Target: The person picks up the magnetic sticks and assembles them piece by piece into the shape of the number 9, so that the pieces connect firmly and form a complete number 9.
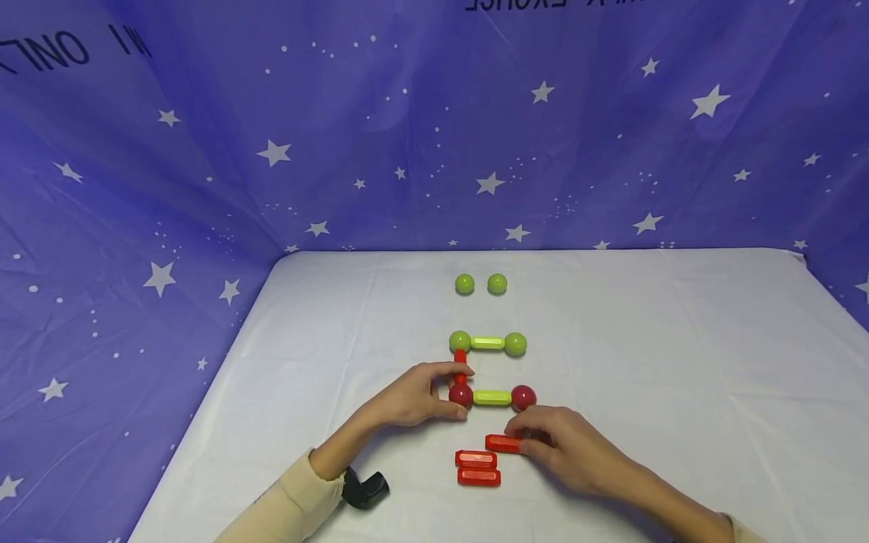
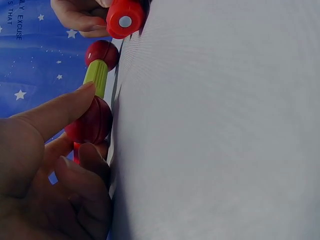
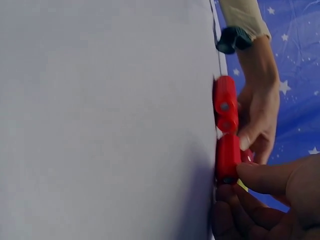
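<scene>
In the head view, my left hand (image 1: 410, 396) grips a dark red ball (image 1: 461, 396), thumb at its near side and fingers reaching over a red magnetic rod (image 1: 460, 357). This rod runs from that ball to a green ball (image 1: 459, 342). A yellow-green rod (image 1: 492, 397) joins the held ball to a second dark red ball (image 1: 523, 397). My right hand (image 1: 573, 452) pinches the right end of another red magnetic rod (image 1: 502, 443), seen close up in the right wrist view with the rod (image 3: 228, 157) between thumb and fingers. Its metal-centred end (image 2: 125, 21) faces the left wrist camera.
Two red rods (image 1: 478, 477) lie side by side left of my right hand. Farther back, a yellow-green rod (image 1: 487, 343) links two green balls, and two loose green balls (image 1: 498, 283) sit near the cloth's back edge. A black curved piece (image 1: 366, 492) lies by my left sleeve.
</scene>
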The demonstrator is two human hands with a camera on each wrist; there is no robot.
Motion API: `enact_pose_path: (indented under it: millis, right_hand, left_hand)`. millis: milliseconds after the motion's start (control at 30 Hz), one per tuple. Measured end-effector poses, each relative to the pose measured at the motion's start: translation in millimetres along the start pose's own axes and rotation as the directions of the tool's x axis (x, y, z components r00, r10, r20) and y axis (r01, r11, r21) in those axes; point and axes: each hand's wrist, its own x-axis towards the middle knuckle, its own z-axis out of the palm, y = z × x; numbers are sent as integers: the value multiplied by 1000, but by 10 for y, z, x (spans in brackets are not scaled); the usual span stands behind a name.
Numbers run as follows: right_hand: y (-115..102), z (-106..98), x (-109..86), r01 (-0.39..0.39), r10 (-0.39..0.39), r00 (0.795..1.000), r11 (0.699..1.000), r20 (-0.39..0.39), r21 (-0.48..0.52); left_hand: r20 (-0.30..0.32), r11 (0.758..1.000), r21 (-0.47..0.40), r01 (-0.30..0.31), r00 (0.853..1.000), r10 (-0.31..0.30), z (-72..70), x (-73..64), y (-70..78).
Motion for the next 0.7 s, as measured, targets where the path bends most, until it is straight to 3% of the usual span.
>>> enact_pose_path:
  millis: [400, 700]
  right_hand:
    - [34, -75, 6, -35, 33, 999, 999, 41, 42]
    - [31, -43, 24, -38, 37, 999, 999, 40, 9]
  left_hand:
    - [-6, 1000, -20, -10, 1000, 10, 3, -1, 1]
    - [-2, 999, -32, -18, 1000, 18, 0, 3, -5]
